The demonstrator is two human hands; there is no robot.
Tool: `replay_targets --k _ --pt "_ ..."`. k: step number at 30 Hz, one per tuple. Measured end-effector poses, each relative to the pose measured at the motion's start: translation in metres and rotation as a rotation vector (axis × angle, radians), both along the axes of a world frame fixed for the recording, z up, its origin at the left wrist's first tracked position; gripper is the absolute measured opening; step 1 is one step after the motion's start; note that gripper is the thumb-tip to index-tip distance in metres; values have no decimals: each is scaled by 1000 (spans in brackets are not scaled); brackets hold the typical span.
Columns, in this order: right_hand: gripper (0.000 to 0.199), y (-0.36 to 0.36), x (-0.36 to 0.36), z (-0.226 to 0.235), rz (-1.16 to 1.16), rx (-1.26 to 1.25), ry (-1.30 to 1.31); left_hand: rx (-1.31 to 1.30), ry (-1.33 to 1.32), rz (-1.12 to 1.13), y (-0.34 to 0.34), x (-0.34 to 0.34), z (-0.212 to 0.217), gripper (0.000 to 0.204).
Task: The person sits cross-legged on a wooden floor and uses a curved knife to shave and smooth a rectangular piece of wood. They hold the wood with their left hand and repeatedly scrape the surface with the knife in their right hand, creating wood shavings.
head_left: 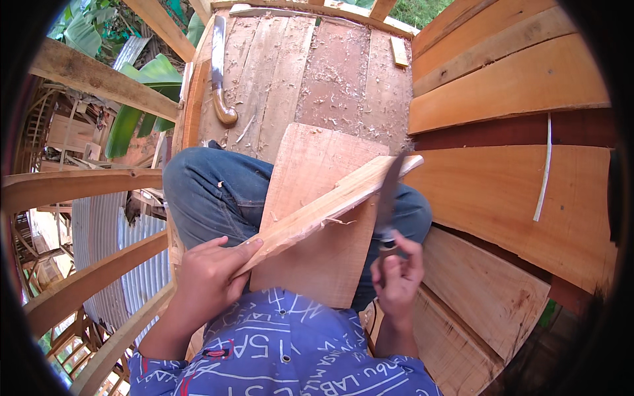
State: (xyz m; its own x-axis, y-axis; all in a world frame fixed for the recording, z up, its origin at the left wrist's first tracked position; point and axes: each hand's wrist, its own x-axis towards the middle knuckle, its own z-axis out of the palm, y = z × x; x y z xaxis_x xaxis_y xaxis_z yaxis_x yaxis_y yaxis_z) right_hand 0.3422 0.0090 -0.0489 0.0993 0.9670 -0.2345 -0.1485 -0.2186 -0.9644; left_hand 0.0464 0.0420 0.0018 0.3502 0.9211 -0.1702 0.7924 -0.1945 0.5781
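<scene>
My left hand (214, 269) is closed around the near end of a pale wooden strip (323, 206), which slants up to the right over my lap. Shavings curl along the strip's lower edge. My right hand (399, 276) grips the handle of a knife (389, 198), its dark, curved blade pointing up and slightly blurred. The blade lies across the strip's far part in this view; whether it touches the wood I cannot tell. Under the strip, a wide wooden board (310, 152) rests across my legs.
A machete (218, 72) with a curved wooden handle lies on the shaving-strewn plank floor (277, 66) at far left. A small wood block (399, 51) lies at far right. Plank walling (508, 86) stands on my right, open wooden rails (86, 188) on my left.
</scene>
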Motion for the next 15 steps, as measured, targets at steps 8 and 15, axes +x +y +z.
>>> replay_targets --k 8,15 --pt "32 -4 6 -10 130 81 -217 -8 -26 -2 0 -2 -1 45" --pt "32 -8 -2 -16 -41 64 -104 -13 -35 30 6 1 2 39"
